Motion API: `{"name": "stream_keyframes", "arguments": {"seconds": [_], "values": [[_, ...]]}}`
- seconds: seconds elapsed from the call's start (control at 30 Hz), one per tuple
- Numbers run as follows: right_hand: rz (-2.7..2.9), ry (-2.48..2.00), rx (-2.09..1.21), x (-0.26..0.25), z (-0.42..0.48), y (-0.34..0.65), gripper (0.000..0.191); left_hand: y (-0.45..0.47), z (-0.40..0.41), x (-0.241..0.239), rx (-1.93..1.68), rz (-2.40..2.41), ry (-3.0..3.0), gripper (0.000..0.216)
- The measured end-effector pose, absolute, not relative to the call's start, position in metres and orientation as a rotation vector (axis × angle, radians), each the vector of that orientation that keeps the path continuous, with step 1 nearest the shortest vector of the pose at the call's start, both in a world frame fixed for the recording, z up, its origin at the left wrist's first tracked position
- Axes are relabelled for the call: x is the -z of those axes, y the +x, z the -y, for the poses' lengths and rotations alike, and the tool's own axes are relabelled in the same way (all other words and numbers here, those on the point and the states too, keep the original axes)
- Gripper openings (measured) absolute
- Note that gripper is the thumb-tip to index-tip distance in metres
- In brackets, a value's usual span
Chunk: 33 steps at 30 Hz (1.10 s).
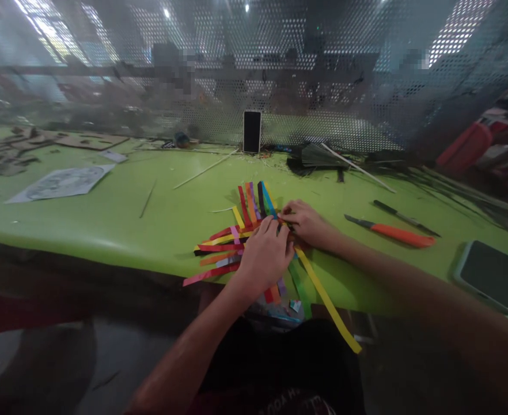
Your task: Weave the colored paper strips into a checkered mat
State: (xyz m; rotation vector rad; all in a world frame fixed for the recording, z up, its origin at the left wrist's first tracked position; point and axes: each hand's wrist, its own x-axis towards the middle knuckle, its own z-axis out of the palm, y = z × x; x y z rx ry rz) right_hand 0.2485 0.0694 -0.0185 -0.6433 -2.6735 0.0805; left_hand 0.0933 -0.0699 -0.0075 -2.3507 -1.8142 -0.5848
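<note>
Coloured strips (223, 246), crossed over and under each other, lie on the green table close to its front edge. My left hand (266, 252) rests on top of them with its fingers laid flat, hiding the middle of the weave. At the right side of the weave, my right hand (304, 222) has its fingers bent together at the strips; what they pinch is too small to make out. A long yellow strip (326, 300) runs from under my hands over the table's front edge. Beside it a green strip (299, 282) hangs the same way.
An orange-handled cutter (403, 235) and a thin dark knife (405, 219) lie to the right, near a phone (491, 274). Another phone (251, 131) leans on the perforated metal screen (349, 115). A printed paper (61, 183) and a thin stick (206, 169) lie further left.
</note>
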Motion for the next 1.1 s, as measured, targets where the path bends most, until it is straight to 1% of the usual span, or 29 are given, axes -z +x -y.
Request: {"name": "stream_keyframes", "arguments": {"seconds": [0.1,0.3,0.37,0.43,0.53,0.6,0.67,0.97,1.1], "values": [[2.749,-0.727,-0.042,0.015,-0.071,0.252,0.030,0.093,0.071,0.006,0.547,1.823,-2.339,0.024],[2.847,-0.786,0.073,0.007,-0.066,0.254,0.038,0.094,0.073,0.004,0.486,1.859,-2.312,0.025],[2.836,-0.766,0.058,0.008,-0.064,0.254,0.042,0.094,0.073,0.004,0.490,1.847,-2.309,0.024],[2.801,-0.763,-0.028,0.009,-0.062,0.254,0.044,0.094,0.073,0.004,0.500,1.834,-2.301,0.023],[2.649,-0.743,-0.259,0.010,-0.062,0.252,0.032,0.093,0.073,0.006,0.526,1.818,-2.292,0.021],[2.559,-0.704,-0.370,0.008,-0.061,0.248,0.038,0.092,0.072,0.008,0.541,1.816,-2.297,0.020],[2.549,-0.671,-0.422,0.005,-0.061,0.244,0.041,0.092,0.073,0.008,0.566,1.814,-2.306,0.020],[2.718,-0.620,-0.606,-0.017,-0.074,0.228,0.022,0.091,0.074,0.007,0.641,1.794,-2.344,0.022],[2.694,-0.709,-0.762,-0.022,-0.080,0.226,0.017,0.090,0.073,0.010,0.711,1.736,-2.289,0.022]]}}
